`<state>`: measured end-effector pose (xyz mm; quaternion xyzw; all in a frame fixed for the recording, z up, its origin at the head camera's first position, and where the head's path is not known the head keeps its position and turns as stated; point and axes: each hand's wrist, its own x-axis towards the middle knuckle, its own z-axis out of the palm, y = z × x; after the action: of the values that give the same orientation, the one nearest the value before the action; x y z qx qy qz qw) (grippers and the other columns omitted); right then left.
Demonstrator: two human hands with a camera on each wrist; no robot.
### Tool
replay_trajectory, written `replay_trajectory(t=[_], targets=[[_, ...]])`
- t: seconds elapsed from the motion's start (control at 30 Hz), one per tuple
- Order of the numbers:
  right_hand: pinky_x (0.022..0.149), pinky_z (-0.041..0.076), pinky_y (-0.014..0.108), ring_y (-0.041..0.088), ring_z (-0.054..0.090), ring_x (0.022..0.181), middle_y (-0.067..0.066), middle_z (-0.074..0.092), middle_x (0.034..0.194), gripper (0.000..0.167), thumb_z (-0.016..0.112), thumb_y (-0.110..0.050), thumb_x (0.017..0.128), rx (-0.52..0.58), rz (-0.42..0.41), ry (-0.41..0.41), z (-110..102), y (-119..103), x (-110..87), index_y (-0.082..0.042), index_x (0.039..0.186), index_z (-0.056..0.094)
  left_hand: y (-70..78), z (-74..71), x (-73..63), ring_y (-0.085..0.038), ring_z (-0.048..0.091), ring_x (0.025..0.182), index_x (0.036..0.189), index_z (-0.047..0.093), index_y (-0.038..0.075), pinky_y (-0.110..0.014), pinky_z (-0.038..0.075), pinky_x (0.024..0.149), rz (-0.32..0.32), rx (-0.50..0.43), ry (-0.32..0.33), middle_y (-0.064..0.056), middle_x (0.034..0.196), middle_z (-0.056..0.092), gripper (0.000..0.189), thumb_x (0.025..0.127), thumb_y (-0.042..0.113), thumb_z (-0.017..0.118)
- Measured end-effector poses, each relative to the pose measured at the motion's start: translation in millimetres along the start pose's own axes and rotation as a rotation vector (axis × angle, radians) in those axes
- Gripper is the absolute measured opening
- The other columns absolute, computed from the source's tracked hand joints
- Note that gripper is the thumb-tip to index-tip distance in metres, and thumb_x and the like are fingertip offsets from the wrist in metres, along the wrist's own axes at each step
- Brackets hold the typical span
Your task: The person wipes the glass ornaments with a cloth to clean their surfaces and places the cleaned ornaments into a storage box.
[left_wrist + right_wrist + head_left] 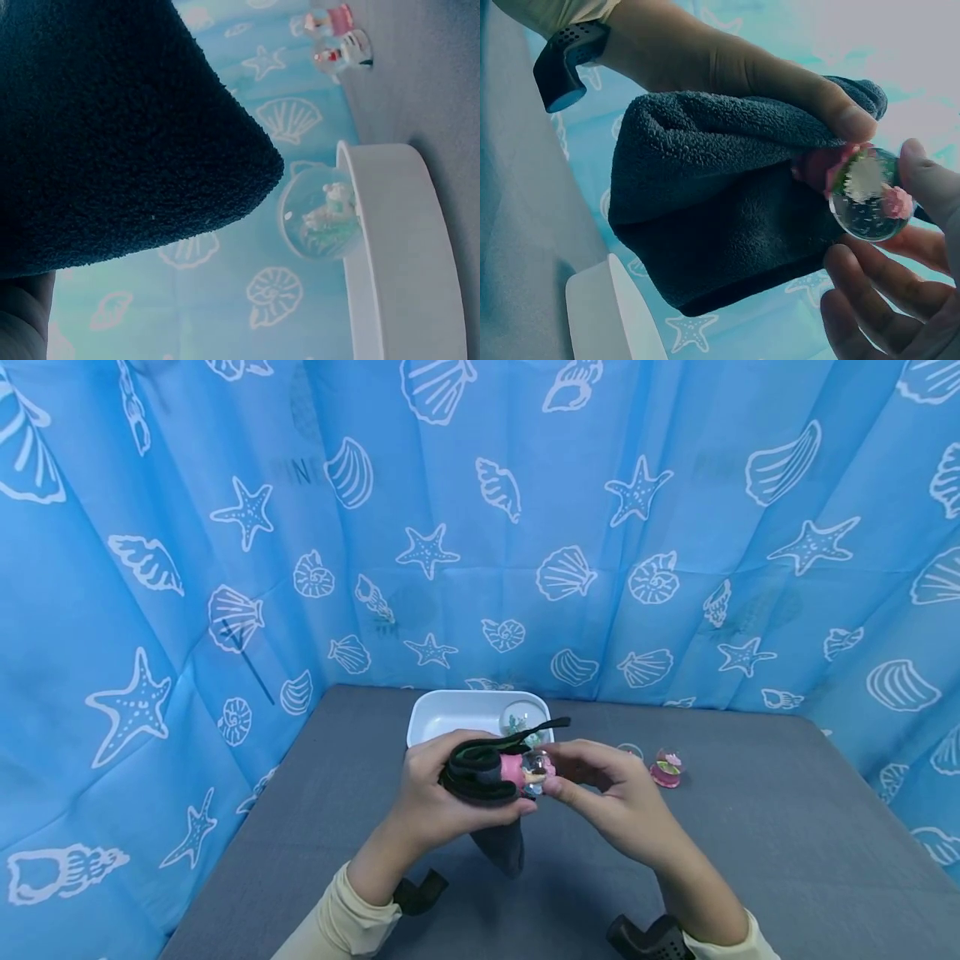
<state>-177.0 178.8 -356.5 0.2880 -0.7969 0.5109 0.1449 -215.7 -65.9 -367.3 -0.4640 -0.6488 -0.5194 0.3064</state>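
Curled round the dark cloth (474,787), my left hand (435,785) is closed, with the pink base (511,768) of the globe (535,768) against the fold. My right hand (626,797) pinches the dome from the other side. So the globe lies between both grips, tipped sideways, its long axis running from left hand to right, dome end nearer the right. Beyond my grip stands the white tray (442,714). My right wrist view shows pink and white pieces inside the dome; cloth blocks the globe from my left wrist view.
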Motion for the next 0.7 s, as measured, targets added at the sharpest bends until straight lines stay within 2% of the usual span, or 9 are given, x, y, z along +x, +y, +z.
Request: replay_trajectory(t=[0.2,0.53,0.7], targets=[[0.080,0.065,0.027,0.011,0.074,0.091,0.014,0.078,0.112,0.023,0.071,-0.001,0.100,0.024,0.015,0.022,1.7,0.2,-0.5,-0.003,0.122,0.075,-1.0,0.5,-1.1,-0.022,0.078,0.101,0.125,0.070,0.003,-0.032,0.064,0.094,-0.002,-0.006,-0.014,-0.012,0.110,0.079,0.066,0.071,0.023,0.102],[0.071,0.067,0.031,0.016,0.075,0.075,0.010,0.077,0.097,0.014,0.065,-0.004,0.104,0.097,0.108,-0.011,0.3,0.5,-0.3,-0.001,0.112,0.077,0.5,1.1,-2.1,-0.021,0.079,0.099,0.123,0.070,0.004,-0.032,0.065,0.091,-0.013,-0.023,-0.049,-0.011,0.108,0.080,0.065,0.070,0.020,0.102],[0.070,0.066,0.031,0.019,0.075,0.073,0.006,0.077,0.091,0.015,0.065,-0.004,0.105,0.112,0.113,-0.008,-0.7,0.6,-0.3,-0.001,0.112,0.078,1.4,1.3,-1.9,-0.022,0.079,0.099,0.124,0.070,0.004,-0.032,0.065,0.091,-0.017,-0.033,-0.054,-0.012,0.109,0.080,0.068,0.068,0.022,0.103]])
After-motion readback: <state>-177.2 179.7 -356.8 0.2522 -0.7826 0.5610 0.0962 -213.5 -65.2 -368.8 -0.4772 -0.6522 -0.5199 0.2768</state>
